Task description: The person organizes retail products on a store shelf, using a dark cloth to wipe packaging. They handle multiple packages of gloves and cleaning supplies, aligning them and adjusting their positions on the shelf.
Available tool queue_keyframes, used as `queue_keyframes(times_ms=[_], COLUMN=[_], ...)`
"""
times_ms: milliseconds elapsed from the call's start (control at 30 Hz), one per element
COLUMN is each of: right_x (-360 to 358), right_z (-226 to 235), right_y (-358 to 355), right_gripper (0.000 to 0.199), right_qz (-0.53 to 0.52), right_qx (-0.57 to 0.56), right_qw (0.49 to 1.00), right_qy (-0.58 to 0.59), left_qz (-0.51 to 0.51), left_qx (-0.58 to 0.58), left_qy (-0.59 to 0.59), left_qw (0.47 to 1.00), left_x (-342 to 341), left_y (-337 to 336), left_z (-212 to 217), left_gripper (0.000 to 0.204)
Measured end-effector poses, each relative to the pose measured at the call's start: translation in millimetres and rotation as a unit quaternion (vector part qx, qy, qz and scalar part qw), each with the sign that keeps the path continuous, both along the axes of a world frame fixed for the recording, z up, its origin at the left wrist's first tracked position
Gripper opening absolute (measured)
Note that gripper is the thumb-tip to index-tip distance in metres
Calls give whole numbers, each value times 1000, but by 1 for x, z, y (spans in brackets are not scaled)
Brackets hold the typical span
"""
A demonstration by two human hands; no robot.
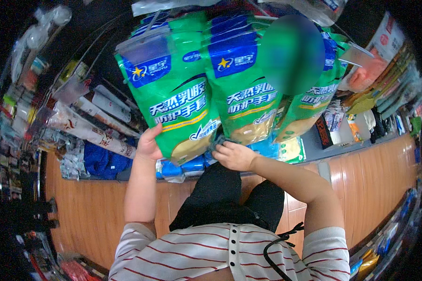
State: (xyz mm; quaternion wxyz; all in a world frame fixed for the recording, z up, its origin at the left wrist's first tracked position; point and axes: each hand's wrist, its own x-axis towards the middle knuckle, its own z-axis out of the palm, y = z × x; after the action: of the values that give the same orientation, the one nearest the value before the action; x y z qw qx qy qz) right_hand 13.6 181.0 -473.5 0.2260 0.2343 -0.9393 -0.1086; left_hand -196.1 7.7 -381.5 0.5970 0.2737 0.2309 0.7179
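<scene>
Green-and-blue packets of rubber gloves hang in rows in front of me, with beige gloves showing through their lower windows. My left hand (148, 143) grips the lower left edge of the left glove packet (178, 100), thumb at the front and the other fingers hidden behind it. Close to that packet's lower right corner, my right hand (234, 156) is closed on a small dark crumpled cloth (216, 142), mostly covered by the fingers. The middle glove packet (244, 89) hangs just above my right hand. Further right hangs another glove packet (307, 110), partly blurred out.
Blue packages (192, 166) lie low on the shelf behind my hands. Dark blue bundles (103, 159) sit at the left, below long wrapped goods (91, 129). A white bin (354, 129) with small items stands at the right. Wooden flooring (94, 210) lies below.
</scene>
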Motion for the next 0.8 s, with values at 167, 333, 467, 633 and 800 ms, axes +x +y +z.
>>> queue_keyframes(times_ms=[167, 333, 467, 633, 800], right_x=[24, 26, 1, 10, 26], right_z=[11, 98, 113, 50, 9], right_y=[-5, -25, -30, -34, -27], right_gripper=[10, 51, 62, 56, 36], right_qz=[-51, -91, -117, -144, -121], right_qx=[-92, -410, -492, -465, -474], right_qw=[991, 904, 849, 874, 848], right_qy=[-77, 74, 154, 4, -202], left_qz=[103, 124, 49, 63, 75], left_qx=[-101, -79, -45, -39, -55], left_qy=[124, 137, 97, 105, 95], left_qw=[982, 980, 993, 992, 991], left_x=[-12, -26, -22, -21, -23], left_y=[-10, -22, -12, -14, -8], left_z=[-9, -22, -19, -12, -12], left_gripper=[70, 66, 64, 61, 64])
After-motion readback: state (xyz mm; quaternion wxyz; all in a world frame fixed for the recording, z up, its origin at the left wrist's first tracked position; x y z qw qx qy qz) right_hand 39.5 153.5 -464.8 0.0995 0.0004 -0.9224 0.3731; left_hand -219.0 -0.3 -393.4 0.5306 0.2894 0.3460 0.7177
